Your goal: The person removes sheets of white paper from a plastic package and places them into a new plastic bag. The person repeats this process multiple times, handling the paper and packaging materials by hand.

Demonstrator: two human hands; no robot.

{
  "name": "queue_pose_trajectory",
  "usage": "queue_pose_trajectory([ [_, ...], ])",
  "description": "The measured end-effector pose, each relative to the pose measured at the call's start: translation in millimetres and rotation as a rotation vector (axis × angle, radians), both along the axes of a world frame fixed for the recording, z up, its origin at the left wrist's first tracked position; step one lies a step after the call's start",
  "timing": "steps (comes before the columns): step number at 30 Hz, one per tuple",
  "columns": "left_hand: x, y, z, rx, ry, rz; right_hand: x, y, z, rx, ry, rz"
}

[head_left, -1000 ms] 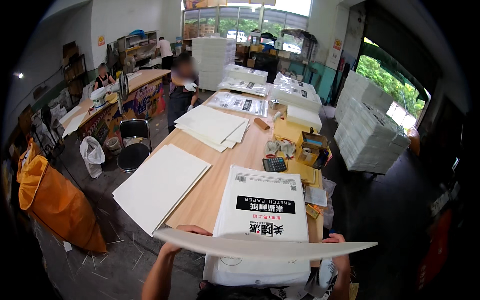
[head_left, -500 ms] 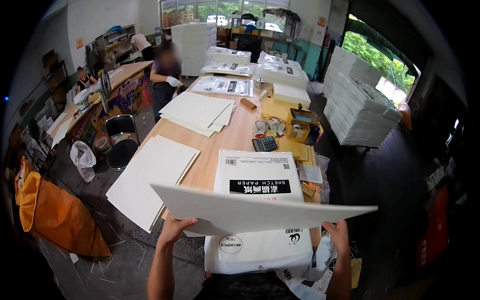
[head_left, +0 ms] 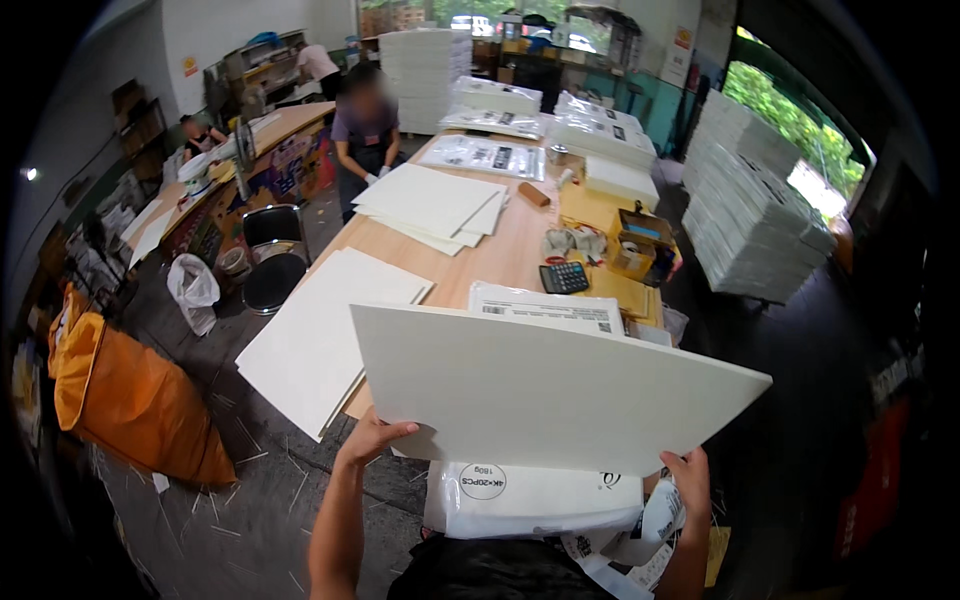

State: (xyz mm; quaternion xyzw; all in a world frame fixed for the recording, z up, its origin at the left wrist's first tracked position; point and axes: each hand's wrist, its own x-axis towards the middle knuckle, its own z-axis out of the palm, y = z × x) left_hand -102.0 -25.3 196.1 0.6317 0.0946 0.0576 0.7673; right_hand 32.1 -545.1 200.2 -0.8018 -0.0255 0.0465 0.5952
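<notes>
Between my two hands a thick stack of large white paper sheets point(head_left: 555, 390) is held up on its long edge, its broad face toward me. My left hand point(head_left: 376, 437) grips the lower left corner, thumb on the near face. At the lower right, my right hand point(head_left: 686, 472) closes round the other corner; the fingers behind the stack are hidden. Under and behind it lies a white plastic package of paper point(head_left: 540, 500) with black print, partly covered by the stack. Loose white sheets point(head_left: 310, 345) lie on the table's left side.
The wooden table point(head_left: 455, 280) holds another sheet pile point(head_left: 430, 205), a calculator point(head_left: 565, 278), a yellow box point(head_left: 640, 245) and wrapped packs point(head_left: 490, 157). A gloved co-worker point(head_left: 365, 130) stands at its far left. An orange sack point(head_left: 130, 400) and black chair point(head_left: 272, 270) are left; wrapped stacks point(head_left: 750, 200) stand right.
The paper stack has tipped more upright, showing more of its broad face and covering more of the package. Both hands keep their grip. The whole view has shifted slightly.
</notes>
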Motion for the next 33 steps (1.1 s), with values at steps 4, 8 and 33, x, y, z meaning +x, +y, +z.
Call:
queue_pose_trajectory([
  [4, -4.3, -1.6, -9.5, 0.006, -0.003, 0.003, 2.9, -4.7, -8.1, -0.056, 0.008, 0.024],
  [8, -10.1, -0.4, -5.9, 0.023, -0.01, -0.006, 3.8, -1.8, 4.6, -0.122, 0.009, 0.036],
  [33, -68.8, -8.2, -81.0, -0.285, 0.2, -0.153, 41.3, -0.2, -30.1, -0.238, 0.593, 0.35],
])
